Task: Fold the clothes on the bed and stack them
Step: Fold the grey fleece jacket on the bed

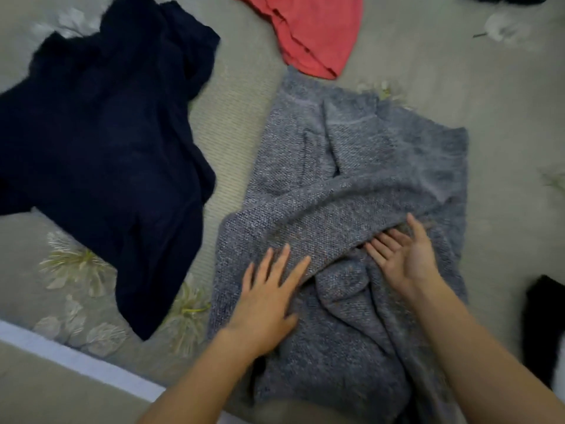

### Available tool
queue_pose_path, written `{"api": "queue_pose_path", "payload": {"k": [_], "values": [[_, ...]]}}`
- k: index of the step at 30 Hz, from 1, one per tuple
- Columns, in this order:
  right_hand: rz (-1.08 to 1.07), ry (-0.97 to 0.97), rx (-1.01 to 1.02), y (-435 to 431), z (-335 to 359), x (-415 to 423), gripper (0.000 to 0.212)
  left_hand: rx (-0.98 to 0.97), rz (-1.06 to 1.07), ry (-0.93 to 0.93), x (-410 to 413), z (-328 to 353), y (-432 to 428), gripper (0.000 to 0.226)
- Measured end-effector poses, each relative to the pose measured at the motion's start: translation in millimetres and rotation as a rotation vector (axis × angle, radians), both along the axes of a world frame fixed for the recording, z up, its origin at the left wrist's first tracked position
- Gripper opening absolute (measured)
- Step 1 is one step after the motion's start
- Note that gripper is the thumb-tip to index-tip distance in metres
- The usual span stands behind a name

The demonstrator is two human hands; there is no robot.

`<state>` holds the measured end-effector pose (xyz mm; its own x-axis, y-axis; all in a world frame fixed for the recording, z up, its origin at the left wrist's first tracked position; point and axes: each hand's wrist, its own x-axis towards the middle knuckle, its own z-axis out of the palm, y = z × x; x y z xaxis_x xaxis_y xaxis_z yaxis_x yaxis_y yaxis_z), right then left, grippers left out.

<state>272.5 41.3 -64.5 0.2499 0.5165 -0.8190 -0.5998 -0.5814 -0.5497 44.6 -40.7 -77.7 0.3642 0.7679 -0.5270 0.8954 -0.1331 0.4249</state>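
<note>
Left hand (269,295) lies palm down on the near-left part of the grey-blue speckled knit sweater (351,185), forearm coming in from the bottom edge, fingers (282,258) straight and spread, pressing flat on the knit and gripping nothing. Right hand (403,258) is turned palm up and sideways, thumb pointing away from the person, its straight fingers (382,246) reaching left with the tips at or just under a raised fold that crosses the sweater's middle; it is not curled round the cloth. The sweater lies rumpled in the centre of the bed (238,117), which has a grey-green cover with pale flower prints, the near hem bunched toward the person. A dark navy crumpled garment (107,148) lies spread to the left, apart from the sweater with a strip of cover between. A coral-red cloth garment (312,32) lies at the far side, its lower corner just beside the sweater's far edge. A black fabric piece (544,319) shows at the right edge, partly cut off. A white band (76,359) runs along the bed's near-left edge. The picture is slightly blurred.
</note>
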Motion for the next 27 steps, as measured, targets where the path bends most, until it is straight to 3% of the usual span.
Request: {"api": "queue_pose_path", "payload": {"k": [3,7,10,13,14,17,18,20,22,25,27], "values": [[0.035,-0.088,-0.022,13,-3,-3,0.065,0.216,0.068,-0.026,-9,-9,-4,0.074],[0.066,-0.334,-0.05,54,2,-6,0.028,0.34,0.238,-0.227,-18,-8,12,0.045],[0.024,-0.474,0.182,90,22,4,0.015,0.456,0.146,-0.347,-15,7,18,0.044],[0.07,-0.673,0.3,90,26,29,0.013,0.337,-0.047,-0.343,4,14,12,0.047],[0.133,-0.775,0.246,83,21,36,0.015,0.275,-0.085,-0.272,10,13,10,0.051],[0.548,-1.157,-0.108,56,5,49,0.077,0.303,0.027,-0.142,20,8,4,0.056],[0.68,-1.268,-0.121,47,5,46,0.088,0.303,0.101,-0.112,21,7,4,0.058],[0.922,-1.409,0.02,33,4,33,0.087,0.237,0.157,-0.025,19,-3,2,0.067],[1.231,-1.429,0.123,18,-5,19,0.08,0.091,0.164,0.053,15,-15,-2,0.071],[1.611,-1.305,0.104,-4,-24,1,0.079,0.019,0.153,0.138,4,-27,-4,0.074],[1.67,-1.247,0.105,-14,-28,-4,0.081,0.026,0.139,0.171,-2,-32,-8,0.077]]}}
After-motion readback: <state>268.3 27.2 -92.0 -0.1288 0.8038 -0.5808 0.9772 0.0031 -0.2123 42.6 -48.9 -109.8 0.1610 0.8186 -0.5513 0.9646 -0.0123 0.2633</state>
